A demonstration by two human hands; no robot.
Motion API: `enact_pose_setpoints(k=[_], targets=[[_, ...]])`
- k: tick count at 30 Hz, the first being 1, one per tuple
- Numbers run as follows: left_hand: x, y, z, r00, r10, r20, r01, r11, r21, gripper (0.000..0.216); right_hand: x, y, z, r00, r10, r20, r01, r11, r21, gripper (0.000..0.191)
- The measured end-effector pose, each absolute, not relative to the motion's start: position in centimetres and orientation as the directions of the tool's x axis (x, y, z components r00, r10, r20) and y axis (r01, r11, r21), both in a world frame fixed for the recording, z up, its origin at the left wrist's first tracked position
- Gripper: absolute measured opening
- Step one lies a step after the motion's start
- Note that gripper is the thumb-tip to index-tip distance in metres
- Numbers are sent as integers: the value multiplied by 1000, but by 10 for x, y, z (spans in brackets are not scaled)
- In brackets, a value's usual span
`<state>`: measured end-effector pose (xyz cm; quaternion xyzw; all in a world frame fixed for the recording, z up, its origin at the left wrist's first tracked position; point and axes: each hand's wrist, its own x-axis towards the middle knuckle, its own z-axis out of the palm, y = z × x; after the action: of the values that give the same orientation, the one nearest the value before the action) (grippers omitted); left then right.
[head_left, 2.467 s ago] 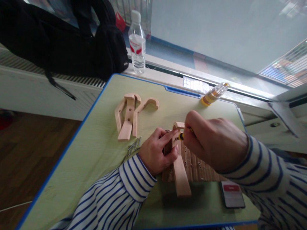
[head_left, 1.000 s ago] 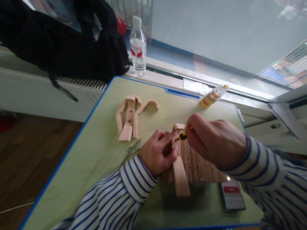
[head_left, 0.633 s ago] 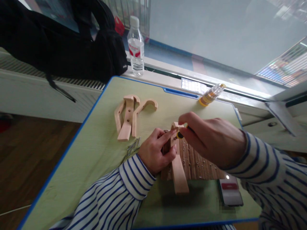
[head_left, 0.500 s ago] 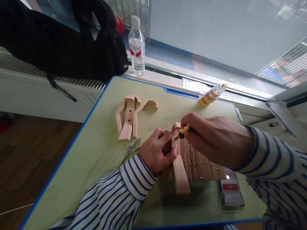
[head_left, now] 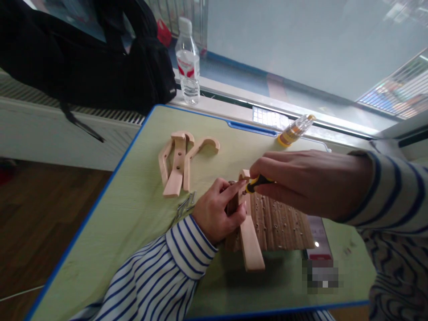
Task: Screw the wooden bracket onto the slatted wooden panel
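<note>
My left hand (head_left: 217, 214) is closed around a brown slatted wooden board (head_left: 277, 225) and the pale wooden hook piece (head_left: 250, 236) standing against it, with the forefinger stretched along the hook's top. My right hand (head_left: 301, 180) grips a yellow-and-black screwdriver (head_left: 256, 183), its tip at the upper end of the hook piece beside my left forefinger. Several screws (head_left: 185, 206) lie on the green desk (head_left: 133, 209) just left of my left hand.
Three loose wooden hooks (head_left: 179, 160) lie at the desk's far left. A clear case of bits (head_left: 294, 130) rests at the far edge. A water bottle (head_left: 187, 62) and a black backpack (head_left: 83, 58) sit on the sill. A phone (head_left: 319, 254) lies by the board.
My right wrist has rolled and my forearm has swung up and to the right, turning the screwdriver. My left hand and the wooden pieces have stayed in place.
</note>
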<state>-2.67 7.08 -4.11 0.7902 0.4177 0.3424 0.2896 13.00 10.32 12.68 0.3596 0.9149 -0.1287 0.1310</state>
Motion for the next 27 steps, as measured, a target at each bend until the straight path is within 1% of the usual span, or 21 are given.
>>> enact_pose_setpoints(k=[5, 9, 15, 20, 24, 25, 27], targets=[[-27, 72, -38, 423, 855, 299, 457, -486, 745, 41, 127, 101, 119, -725, 622, -296, 679, 719, -151, 15], [-27, 72, -37, 411, 862, 296, 460, -476, 750, 41, 128, 97, 110, -712, 669, -212, 696, 712, -94, 15], [-27, 72, -37, 411, 864, 292, 449, -470, 760, 46, 129, 90, 102, -684, 719, -124, 726, 687, -21, 17], [-28, 72, -37, 411, 865, 287, 451, -467, 760, 51, 129, 82, 96, -577, 816, -26, 817, 577, -25, 20], [-27, 72, -36, 408, 870, 277, 454, -456, 766, 52, 124, 72, 90, -399, 915, 59, 915, 401, -43, 21], [-27, 72, -36, 408, 870, 276, 453, -455, 766, 52, 123, 71, 88, -360, 929, 87, 930, 365, -44, 21], [-27, 72, -36, 412, 868, 277, 449, -458, 767, 52, 122, 69, 86, -336, 935, 112, 937, 343, -57, 21]])
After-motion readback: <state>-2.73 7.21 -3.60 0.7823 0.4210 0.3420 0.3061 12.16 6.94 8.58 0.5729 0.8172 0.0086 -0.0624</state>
